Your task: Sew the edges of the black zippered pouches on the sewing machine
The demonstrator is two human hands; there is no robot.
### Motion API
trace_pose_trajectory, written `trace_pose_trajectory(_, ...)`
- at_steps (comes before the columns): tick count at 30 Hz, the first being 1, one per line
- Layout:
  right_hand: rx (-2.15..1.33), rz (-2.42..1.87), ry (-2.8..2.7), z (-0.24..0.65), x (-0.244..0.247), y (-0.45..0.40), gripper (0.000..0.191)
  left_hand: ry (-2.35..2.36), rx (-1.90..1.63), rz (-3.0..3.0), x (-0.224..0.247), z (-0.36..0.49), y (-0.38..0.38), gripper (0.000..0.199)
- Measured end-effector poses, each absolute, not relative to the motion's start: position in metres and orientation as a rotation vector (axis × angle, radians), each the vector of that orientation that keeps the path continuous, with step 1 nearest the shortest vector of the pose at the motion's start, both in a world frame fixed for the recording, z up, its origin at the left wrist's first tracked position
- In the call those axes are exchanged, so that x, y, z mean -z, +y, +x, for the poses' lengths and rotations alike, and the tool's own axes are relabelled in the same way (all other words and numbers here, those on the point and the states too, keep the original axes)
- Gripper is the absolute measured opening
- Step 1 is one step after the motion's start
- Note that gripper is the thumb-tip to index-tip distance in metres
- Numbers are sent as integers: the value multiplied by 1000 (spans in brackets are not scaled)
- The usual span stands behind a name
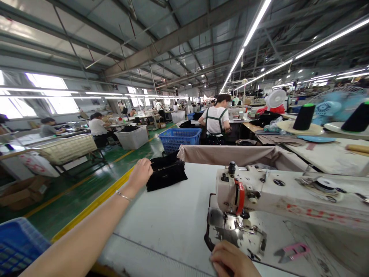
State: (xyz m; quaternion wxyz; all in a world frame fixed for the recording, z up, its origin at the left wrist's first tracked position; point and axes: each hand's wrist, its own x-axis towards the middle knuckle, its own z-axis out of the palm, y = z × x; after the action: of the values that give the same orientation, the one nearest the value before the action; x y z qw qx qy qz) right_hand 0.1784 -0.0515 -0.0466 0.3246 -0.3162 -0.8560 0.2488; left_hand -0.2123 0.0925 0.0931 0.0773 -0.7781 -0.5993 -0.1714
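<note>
My left hand [141,172] reaches out to the far left part of the white sewing table [161,219], its bent fingers closed on the edge of a stack of black fabric pieces [167,175]. A bracelet circles that wrist. Low in the view, my right hand [232,258] rests at the table's near side with its fingers curled, just before the sewing machine's [230,192] metal plate. The curled fingers hide whatever may be in them. Pink thread snips [294,252] lie right of that hand.
Beyond the table stands a cloth-lined bin [225,154], with a blue basket [180,139] behind it. A person [217,119] in a white shirt is farther back. Another blue basket [20,244] is at lower left. Black thread cones [305,116] stand at right.
</note>
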Motion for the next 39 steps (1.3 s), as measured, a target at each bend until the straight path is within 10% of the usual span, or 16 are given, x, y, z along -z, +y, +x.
trace_pose_trajectory(7, -689, -1050, -2115, 180, 46, -51, 32, -1396, 384, -3091, -47, -150, -53, 18)
trace_pose_trajectory(13, -623, -1225, -2208, 130, 35, -72, 21, -1865, 624, -2455, 47, -139, -89, 50)
trace_pose_trajectory(21, -946, -1510, -1867, 104, 5, -87, 46, -1808, 696, -2959, 12, -104, -88, 60)
trace_pose_trajectory(25, -1054, -1450, -2003, 121, 2, -89, 12, -2163, 554, -2434, 9, -87, -101, 64)
trace_pose_trajectory(30, -1108, -1452, -1975, 133, -2, -102, 28, -2174, 609, -2428, 18, -76, -118, 27)
trace_pose_trajectory(39, -1380, -1115, -1753, 149, -64, -123, 6, -1896, 1320, -2803, -52, -66, -140, 35)
